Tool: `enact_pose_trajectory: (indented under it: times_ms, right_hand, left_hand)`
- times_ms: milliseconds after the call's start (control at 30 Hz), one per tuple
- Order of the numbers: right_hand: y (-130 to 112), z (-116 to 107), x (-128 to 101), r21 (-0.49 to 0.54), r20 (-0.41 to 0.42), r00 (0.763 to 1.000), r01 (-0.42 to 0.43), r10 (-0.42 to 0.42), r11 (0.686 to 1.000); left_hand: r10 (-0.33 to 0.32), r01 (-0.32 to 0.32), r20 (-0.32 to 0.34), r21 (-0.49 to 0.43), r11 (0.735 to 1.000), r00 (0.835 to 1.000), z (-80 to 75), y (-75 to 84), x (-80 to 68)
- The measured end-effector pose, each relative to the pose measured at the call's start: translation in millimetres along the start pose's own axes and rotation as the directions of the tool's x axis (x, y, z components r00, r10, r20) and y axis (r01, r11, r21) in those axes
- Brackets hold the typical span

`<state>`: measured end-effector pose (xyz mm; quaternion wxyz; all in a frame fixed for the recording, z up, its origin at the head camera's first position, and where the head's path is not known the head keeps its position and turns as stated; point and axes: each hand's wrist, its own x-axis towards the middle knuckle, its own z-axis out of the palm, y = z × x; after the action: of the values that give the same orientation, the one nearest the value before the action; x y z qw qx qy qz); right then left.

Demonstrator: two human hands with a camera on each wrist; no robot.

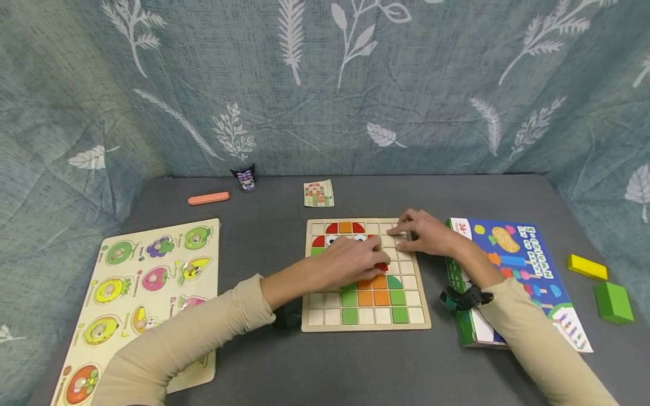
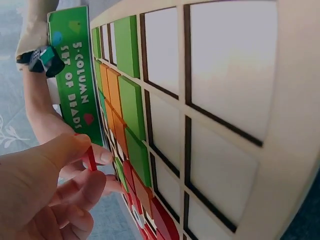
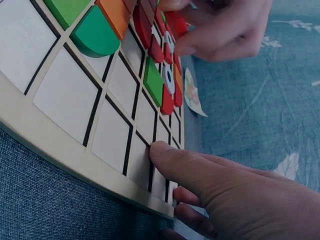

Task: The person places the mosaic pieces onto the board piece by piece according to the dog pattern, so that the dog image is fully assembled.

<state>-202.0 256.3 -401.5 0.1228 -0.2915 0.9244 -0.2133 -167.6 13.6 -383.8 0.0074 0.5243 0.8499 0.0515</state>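
My left hand [image 1: 342,262] is over the middle of a wooden grid board [image 1: 422,293]. Between its thumb and index finger it pinches a small red tile [image 2: 92,159], seen almost edge-on in the left wrist view. Red, orange and green tiles fill part of the grid, among them a rounded dark green tile [image 3: 95,34] and white eye tiles [image 3: 169,79]. The right hand [image 1: 429,234] rests at the board's upper right corner. Its thumb [image 3: 175,162] touches the cells there, while other fingers lie by the edge, partly hidden.
A small picture card [image 1: 319,194] lies behind the board. Left are a fruit puzzle board [image 1: 170,299], an orange bar [image 1: 209,198] and a small figurine [image 1: 246,179]. A blue box [image 1: 523,270] stands under the right forearm, with yellow [image 1: 587,267] and green [image 1: 613,303] blocks beyond.
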Motion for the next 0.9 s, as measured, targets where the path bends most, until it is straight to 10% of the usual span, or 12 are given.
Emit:
enact_pose_trajectory:
  times_ms: [333,900]
  right_hand:
    - [2,0,-1,0.001,0.001,1.000,0.017,-0.017,1.000]
    - [1,-1,1,0.002,0.002,1.000,0.013,-0.013,1.000]
  left_hand:
    - [-0.043,0.042,-0.053,-0.021,0.999,0.998,4.9,0.8,1.2]
    - [-0.013,0.043,-0.122,0.250,0.967,0.992,13.5,10.8,7.7]
